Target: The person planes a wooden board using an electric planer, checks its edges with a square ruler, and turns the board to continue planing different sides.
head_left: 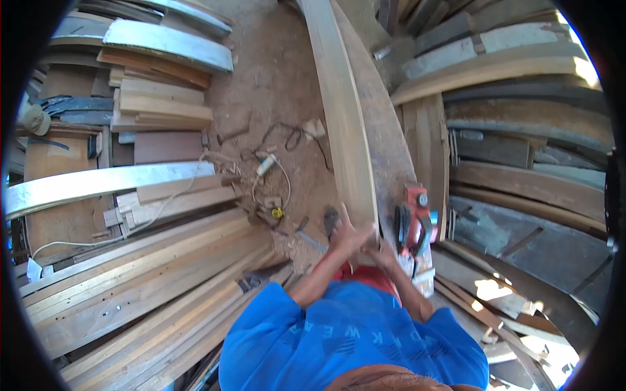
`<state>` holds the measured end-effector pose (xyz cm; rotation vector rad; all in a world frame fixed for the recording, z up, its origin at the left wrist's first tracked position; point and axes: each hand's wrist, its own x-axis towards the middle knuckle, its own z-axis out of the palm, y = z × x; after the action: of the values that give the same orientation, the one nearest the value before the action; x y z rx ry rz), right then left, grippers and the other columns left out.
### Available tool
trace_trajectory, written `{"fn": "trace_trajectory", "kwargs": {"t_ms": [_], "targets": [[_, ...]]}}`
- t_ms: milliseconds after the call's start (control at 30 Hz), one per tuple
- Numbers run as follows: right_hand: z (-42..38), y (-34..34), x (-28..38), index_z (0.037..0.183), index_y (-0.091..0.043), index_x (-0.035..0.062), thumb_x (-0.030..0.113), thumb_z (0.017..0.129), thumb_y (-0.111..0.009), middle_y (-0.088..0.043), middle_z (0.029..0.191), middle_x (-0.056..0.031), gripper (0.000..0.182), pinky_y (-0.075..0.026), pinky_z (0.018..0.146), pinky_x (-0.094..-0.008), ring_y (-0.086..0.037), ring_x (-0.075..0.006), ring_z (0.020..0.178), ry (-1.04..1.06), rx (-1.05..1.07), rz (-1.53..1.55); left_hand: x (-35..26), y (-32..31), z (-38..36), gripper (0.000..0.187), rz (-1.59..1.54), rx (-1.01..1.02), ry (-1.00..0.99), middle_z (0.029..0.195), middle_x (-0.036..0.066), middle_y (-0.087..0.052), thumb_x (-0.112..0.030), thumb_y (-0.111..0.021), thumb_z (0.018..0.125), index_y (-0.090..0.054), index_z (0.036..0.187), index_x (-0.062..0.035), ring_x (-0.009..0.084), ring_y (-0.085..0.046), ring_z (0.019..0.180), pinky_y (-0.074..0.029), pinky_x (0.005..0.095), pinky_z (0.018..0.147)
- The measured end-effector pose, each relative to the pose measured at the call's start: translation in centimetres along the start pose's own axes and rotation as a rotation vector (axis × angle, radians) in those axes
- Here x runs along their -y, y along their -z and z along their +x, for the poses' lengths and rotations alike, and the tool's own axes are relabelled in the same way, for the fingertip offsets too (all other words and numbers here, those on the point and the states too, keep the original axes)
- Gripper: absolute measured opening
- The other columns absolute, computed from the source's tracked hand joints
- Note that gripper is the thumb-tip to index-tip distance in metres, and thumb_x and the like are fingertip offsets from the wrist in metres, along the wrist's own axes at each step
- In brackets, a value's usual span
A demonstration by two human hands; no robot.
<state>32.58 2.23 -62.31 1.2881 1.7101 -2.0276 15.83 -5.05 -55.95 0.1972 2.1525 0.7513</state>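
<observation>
A long pale wooden plank (342, 117) runs from the top of the head view down to my body, beside a worn brown bench (381, 111). My left hand (349, 233) lies at the plank's near end, with its fingers spread. Close on its right, my right hand (381, 251) is at the plank's near right corner, its fingers curled against the edge. A red power tool (415, 225) with a black handle sits to the right of my right hand.
Stacked boards (130, 274) fill the left side, and more planks (521, 117) lie on the right. On the dirt floor (254, 85) are a dark cable (293, 129), a white power connector (266, 165) and a yellow plug (277, 213).
</observation>
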Motion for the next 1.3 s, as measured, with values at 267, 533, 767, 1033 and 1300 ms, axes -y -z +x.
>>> {"fn": "trace_trajectory", "kwargs": {"t_ms": [267,533,767,1033,1300], "targets": [[-3.7,-2.1,5.8,0.119,-0.054,-0.0049,0.036,0.076,-0.074,-0.072,0.09,-0.0243,0.062,-0.057,0.076,-0.0521,-0.072,-0.0421,0.084,-0.005,-0.281,-0.837,0.3,-5.1,2.7,0.141,-0.089,-0.005,-0.104,0.157,0.035,-0.02,-0.04,-0.085,0.065,0.015,0.157,-0.0042,0.0496,-0.025,0.146,-0.024,0.0536,0.12],[-3.4,-3.2,5.1,0.102,-0.057,-0.0031,0.033,0.069,-0.079,-0.07,0.076,-0.0212,0.053,-0.058,0.066,-0.0504,-0.073,-0.0385,0.07,0.089,-0.302,-0.951,4.9,-6.9,4.9,0.13,-0.441,0.21,-0.117,0.149,0.035,-0.037,-0.024,-0.081,0.065,0.005,0.159,0.0,0.0412,-0.044,0.137,-0.039,0.0425,0.113],[-2.2,-0.1,4.4,0.104,-0.056,-0.0039,0.033,0.071,-0.077,-0.071,0.077,-0.0215,0.053,-0.058,0.067,-0.0499,-0.073,-0.0382,0.071,0.03,-0.292,-0.993,1.4,-7.9,4.3,0.13,-0.449,0.088,-0.237,0.146,0.032,-0.043,-0.022,-0.083,0.063,0.002,0.158,0.0026,0.0378,-0.048,0.135,-0.041,0.0387,0.112],[-1.0,-1.5,8.3,0.103,-0.059,-0.0026,0.036,0.074,-0.073,-0.072,0.081,-0.0243,0.05,-0.058,0.069,-0.0534,-0.073,-0.0424,0.075,0.039,-0.303,-0.94,-1.1,-3.9,6.0,0.129,-0.36,0.126,-0.104,0.139,0.035,-0.048,-0.023,-0.082,0.063,0.003,0.157,0.0042,0.0409,-0.055,0.127,-0.047,0.0427,0.105],[4.5,3.2,14.4,0.1,-0.063,-0.0041,0.025,0.076,-0.069,-0.067,0.075,-0.0261,0.038,-0.056,0.061,-0.0531,-0.068,-0.0431,0.067,0.337,-0.577,-0.941,-12.3,-1.3,11.6,0.113,-0.345,0.084,-0.193,0.135,0.032,-0.054,-0.031,-0.082,0.064,-0.021,0.15,0.0092,0.0397,-0.057,0.126,-0.047,0.0414,0.106]]}}
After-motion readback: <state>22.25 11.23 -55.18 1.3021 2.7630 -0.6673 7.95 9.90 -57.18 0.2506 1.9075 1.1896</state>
